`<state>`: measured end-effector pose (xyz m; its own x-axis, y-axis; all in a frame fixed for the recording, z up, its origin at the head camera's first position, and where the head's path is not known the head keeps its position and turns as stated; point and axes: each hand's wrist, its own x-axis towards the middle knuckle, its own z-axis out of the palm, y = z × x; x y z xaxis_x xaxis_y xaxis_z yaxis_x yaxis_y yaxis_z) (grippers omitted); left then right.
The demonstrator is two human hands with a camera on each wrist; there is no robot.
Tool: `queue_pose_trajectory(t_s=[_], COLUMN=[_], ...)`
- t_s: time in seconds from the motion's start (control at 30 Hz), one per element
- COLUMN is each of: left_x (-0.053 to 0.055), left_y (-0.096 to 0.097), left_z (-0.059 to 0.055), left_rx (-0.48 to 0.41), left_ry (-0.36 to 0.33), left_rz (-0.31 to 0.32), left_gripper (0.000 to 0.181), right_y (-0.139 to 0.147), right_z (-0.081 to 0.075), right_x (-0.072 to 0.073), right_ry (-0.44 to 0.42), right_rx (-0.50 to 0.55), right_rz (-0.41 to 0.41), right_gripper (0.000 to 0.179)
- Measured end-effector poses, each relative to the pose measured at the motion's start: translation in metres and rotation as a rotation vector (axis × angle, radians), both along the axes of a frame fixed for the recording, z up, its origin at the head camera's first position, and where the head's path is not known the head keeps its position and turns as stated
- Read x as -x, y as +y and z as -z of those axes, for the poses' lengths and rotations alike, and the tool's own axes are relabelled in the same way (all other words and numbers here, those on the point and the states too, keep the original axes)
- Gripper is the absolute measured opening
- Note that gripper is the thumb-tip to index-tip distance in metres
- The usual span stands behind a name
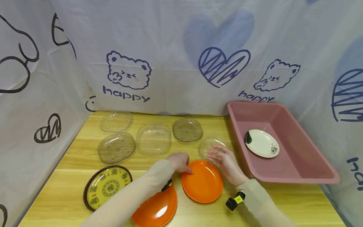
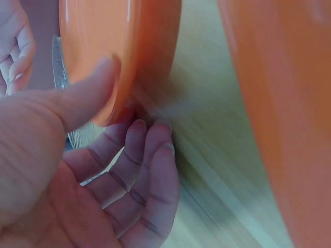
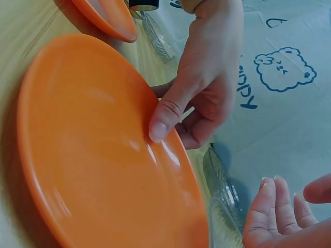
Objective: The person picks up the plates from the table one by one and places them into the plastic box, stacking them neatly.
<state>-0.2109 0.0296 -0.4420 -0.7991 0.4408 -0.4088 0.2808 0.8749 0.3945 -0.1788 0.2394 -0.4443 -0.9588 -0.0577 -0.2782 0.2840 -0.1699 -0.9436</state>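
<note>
My left hand point(image 1: 179, 162) pinches the rim of a small round orange plate point(image 1: 202, 182), thumb on its upper face and fingers beneath the edge. In the left wrist view this orange plate point(image 2: 98, 36) stands tilted between thumb and fingertips. My right hand point(image 1: 226, 164) is open at the plate's right side, holding nothing, its fingers loosely bent over a clear ribbed plate point(image 1: 206, 145). A second orange plate point(image 1: 158, 206) lies on the table below my left wrist, partly hidden by the forearm.
A pink tub point(image 1: 295, 171) stands at the right, with a white oval plate point(image 1: 262, 143) inside. Several transparent plates, among them a square one point(image 1: 153, 138) and a greyish one point(image 1: 187, 130), lie along the back. A yellow patterned plate point(image 1: 110, 186) with a brown rim lies at left.
</note>
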Motion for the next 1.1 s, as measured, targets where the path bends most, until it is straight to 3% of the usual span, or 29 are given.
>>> queue_pose_trajectory(t_s=[0.23,0.37,0.77,0.93,1.1], left_x=[0.004,0.006,0.012,0.014,0.016], left_y=[0.002,0.0,-0.008,-0.015,-0.023], left_z=[0.005,0.007,0.005,0.009,0.01], left_rx=[0.007,-0.011,-0.174,-0.233,-0.295], left_ry=[-0.006,-0.001,-0.055,-0.098,-0.145], left_rz=[0.013,0.005,-0.04,-0.032,-0.047], left_gripper=[0.044,0.037,0.031,0.027,0.024], right_y=[-0.003,-0.003,0.005,0.005,0.005], right_z=[0.002,-0.001,-0.004,-0.002,-0.001], right_x=[0.0,0.0,0.003,0.002,0.002], right_ry=[-0.01,0.004,0.01,0.022,0.09], right_rx=[-0.007,-0.006,0.005,-0.045,-0.121], right_rz=[-0.006,-0.02,-0.032,-0.049,-0.016], right_gripper=[0.038,0.038,0.037,0.036,0.037])
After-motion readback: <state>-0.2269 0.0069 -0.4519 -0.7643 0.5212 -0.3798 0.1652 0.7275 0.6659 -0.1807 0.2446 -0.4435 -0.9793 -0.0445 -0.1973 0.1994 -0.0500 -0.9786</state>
